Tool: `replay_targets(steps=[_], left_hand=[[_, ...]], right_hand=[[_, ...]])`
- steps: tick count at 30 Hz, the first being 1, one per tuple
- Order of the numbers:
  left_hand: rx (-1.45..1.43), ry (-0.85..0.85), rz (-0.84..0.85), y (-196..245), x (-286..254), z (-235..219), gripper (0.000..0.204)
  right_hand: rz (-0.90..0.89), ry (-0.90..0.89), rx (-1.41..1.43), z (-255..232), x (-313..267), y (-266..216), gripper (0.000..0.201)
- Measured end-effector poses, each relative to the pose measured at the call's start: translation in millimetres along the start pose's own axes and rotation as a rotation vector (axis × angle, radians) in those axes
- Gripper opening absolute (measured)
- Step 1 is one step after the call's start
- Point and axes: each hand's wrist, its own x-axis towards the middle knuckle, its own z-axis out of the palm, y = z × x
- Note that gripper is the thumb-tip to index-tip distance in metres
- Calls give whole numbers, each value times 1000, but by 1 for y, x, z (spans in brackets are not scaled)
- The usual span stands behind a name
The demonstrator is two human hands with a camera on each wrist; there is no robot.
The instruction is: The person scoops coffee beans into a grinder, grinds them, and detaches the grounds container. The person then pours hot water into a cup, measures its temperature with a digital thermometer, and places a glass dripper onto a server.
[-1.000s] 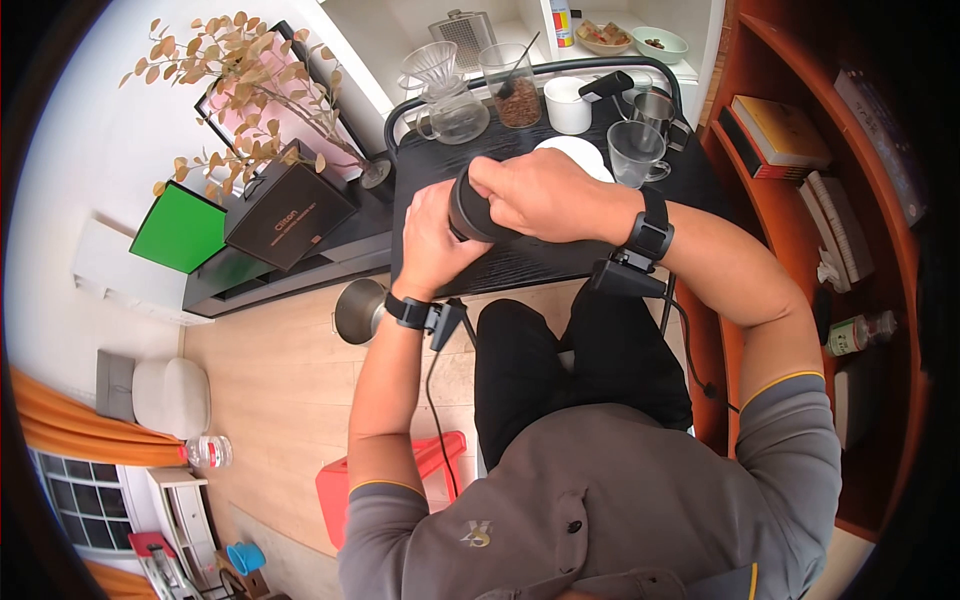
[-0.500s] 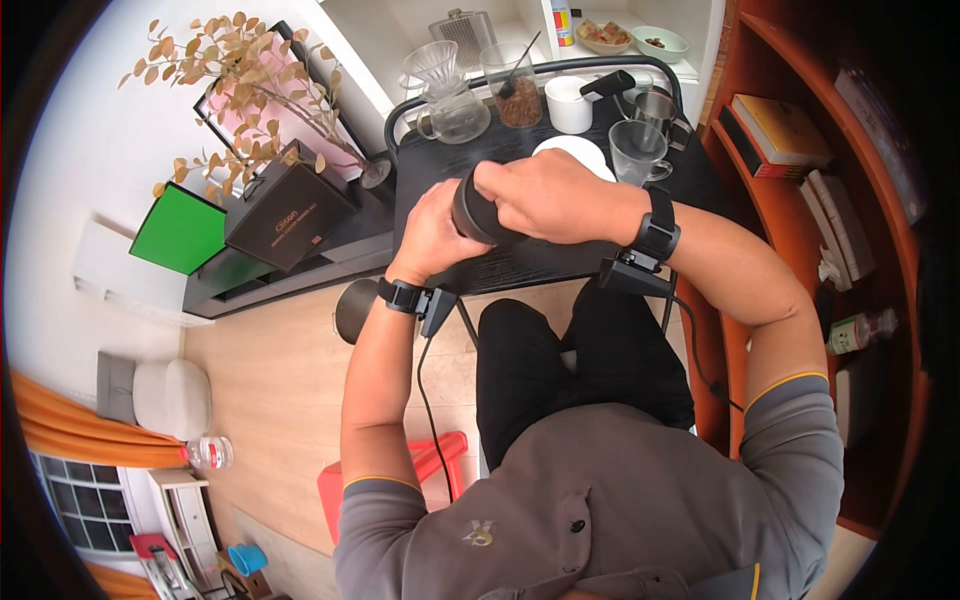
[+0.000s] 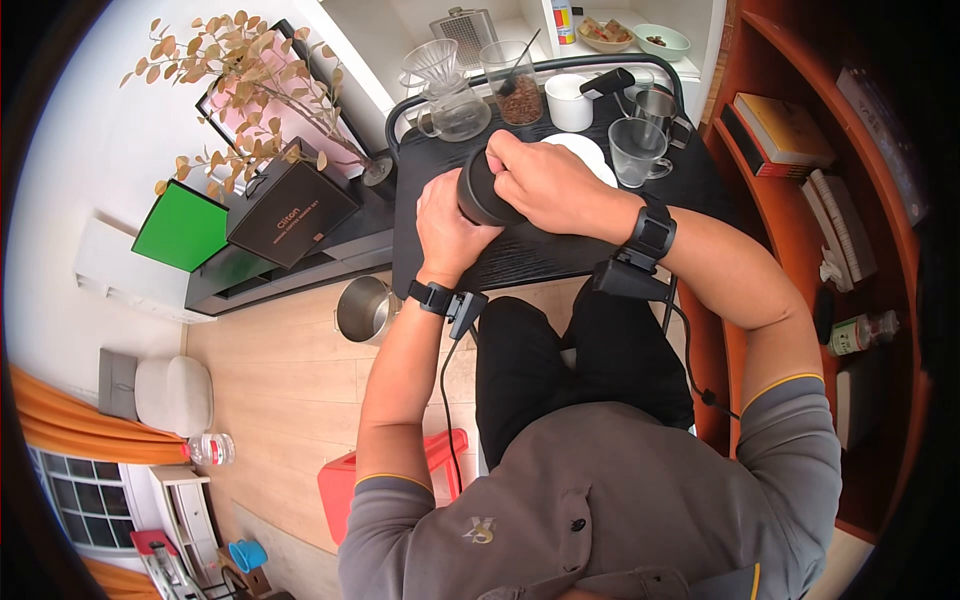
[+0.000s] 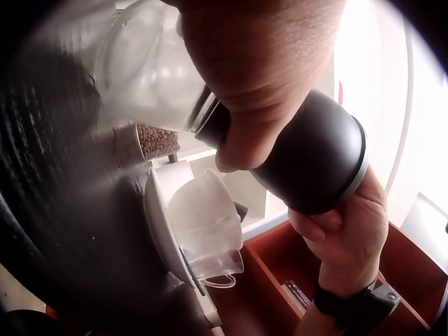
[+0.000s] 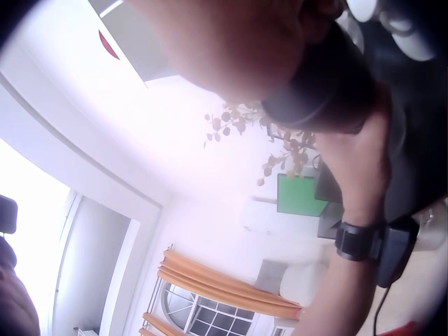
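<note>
A black coffee grinder [image 3: 488, 192], with a rounded dark body, is held over the near part of the black table [image 3: 530, 262]. My left hand [image 3: 447, 228] grips its narrow middle, the thumb wrapped across it in the left wrist view. Over the wide top, my right hand [image 3: 560, 188] curls its fingers; whatever part they grasp there is hidden behind the hand. A clear glass section [image 4: 143, 73] appears beside the grinder's metal ring in the left wrist view. Just beyond the right hand lies a white dish [image 3: 583, 152].
Along the table's far side stand a glass server with dripper [image 3: 455, 110], a glass of coffee beans [image 3: 520, 100], a white mug [image 3: 569, 105] and a clear glass cup [image 3: 635, 155]. A metal pot [image 3: 362, 310] is below left; a wooden bookshelf [image 3: 760, 215] rises at right.
Both hands and the grinder have shifted slightly away from the body and to the right. The right hand has changed position over the grinder's top; both keep hold.
</note>
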Motion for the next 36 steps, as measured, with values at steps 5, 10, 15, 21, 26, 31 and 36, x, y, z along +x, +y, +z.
replay_targets(steps=[5,10,15,21,26,31,36], left_hand=[[17,22,-12,-3,0,6,65],[-29,-36,-83,-3,3,5,66],[-59,-17,-130,-1,7,7,63],[-212,43,-233,-11,9,11,59],[-532,72,-477,-33,7,11,51],[-677,85,-496,-48,4,18,48],[-661,98,-456,-44,6,29,53]], right_hand=[[10,35,37,2,7,7,15],[-2,-5,-21,-6,13,3,17],[-18,-32,-104,-11,22,0,17],[-184,248,28,-44,46,9,16],[-136,461,128,-121,42,-28,9],[-74,457,166,-146,26,-22,5],[-51,431,216,-159,10,-3,6]])
